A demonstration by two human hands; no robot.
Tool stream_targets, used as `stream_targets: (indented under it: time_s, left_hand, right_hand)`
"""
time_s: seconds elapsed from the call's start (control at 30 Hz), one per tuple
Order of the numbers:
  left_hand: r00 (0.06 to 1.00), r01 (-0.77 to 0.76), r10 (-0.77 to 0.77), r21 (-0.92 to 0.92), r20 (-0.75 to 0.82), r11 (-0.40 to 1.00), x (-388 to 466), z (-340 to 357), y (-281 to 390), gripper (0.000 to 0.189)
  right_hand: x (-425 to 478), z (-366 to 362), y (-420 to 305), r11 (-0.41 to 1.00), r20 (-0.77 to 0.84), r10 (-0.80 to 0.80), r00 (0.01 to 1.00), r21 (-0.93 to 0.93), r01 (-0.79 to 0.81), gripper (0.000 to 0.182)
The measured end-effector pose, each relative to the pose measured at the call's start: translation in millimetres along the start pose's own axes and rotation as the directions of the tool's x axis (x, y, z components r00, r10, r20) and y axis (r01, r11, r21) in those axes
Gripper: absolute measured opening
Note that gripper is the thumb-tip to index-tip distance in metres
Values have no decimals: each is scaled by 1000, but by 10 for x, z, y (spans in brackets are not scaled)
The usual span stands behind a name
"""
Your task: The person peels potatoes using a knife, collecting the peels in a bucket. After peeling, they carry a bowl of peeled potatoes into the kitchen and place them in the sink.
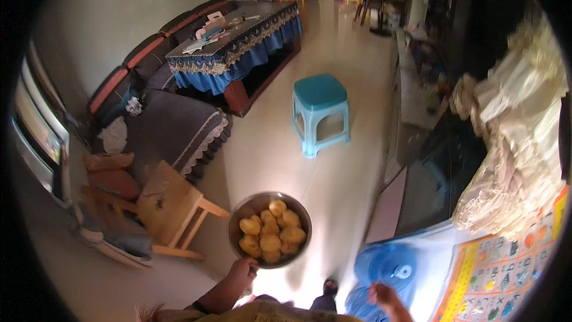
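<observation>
My left hand (244,273) grips the near rim of a round metal bowl (233,240), at the lower middle of the view. Several peeled potatoes (270,243) fill the bowl, which is above the tiled floor. My right hand (383,296) is at the lower right with bent fingers, in front of the blue plastic water jugs (385,264); whether it touches them I cannot tell. Beyond the bowl, on the floor, stands a turquoise plastic stool (320,92).
Left are a wooden chair (167,205) and a dark covered sofa (165,116). Behind them stands a long table (250,65) with a blue skirted cloth. A low cabinet (413,112) and a bunched cream lace cloth (505,152) are right. A standing fan (380,31) is farther back.
</observation>
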State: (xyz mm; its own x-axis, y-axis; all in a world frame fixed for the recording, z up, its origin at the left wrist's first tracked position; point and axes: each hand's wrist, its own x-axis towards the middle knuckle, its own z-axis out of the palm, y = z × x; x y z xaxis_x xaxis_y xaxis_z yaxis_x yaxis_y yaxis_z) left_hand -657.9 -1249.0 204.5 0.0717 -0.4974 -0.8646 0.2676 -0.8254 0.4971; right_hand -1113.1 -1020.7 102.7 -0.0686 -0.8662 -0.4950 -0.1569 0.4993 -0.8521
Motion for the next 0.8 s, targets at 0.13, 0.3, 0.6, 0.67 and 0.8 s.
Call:
stream_targets:
  time_s: [0.13,0.3,0.6,0.67,0.8]
  left_hand:
    - [977,39,-87,-239,-195,970,-655,70,789,12]
    - [953,-47,-53,-320,-298,946,-529,278,1428,8]
    - [985,73,-121,-335,-126,939,1370,327,2566,15]
    - [994,55,-83,-322,-73,945,1747,301,2796,14]
    - [987,38,-58,-136,-150,990,1971,290,3637,10]
  right_hand:
    - [508,-269,-1876,981,-164,-176,971,57,187,25]
    - [909,-592,-2257,969,-265,-37,964,225,99,42]
    - [2681,-127,-3917,938,-154,345,926,97,-333,47]
    - [3310,89,-4372,943,-107,328,938,-25,-333,46]
    - [4573,717,-5871,938,239,-44,970,-325,123,41]
